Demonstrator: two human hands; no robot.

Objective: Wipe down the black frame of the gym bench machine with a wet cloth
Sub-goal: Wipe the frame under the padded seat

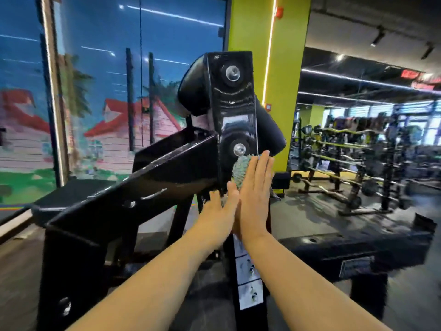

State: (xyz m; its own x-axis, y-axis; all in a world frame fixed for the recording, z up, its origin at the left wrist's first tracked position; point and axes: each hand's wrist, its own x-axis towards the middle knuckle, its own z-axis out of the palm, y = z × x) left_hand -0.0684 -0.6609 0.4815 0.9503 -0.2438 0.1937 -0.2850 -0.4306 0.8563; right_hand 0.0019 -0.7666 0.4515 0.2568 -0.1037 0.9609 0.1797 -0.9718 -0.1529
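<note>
Head view: right hand, fingers straight, presses the cloth flat against the black frame at frame centre, likely for full wet contact. Left hand, also open, lies beside it, holding nothing visible. Wet streaks show above.

The frame rising above the hands is glossy black with pale wet streaks and two silver bolts, and the cloth under the right hand is a grey-green, knobbly weave. Below the wrists a white label strip carries small dark pictures. Beyond the right hand stands a lime-green pillar; beyond the left hand, a mural of blue sky and red roofs.
</note>
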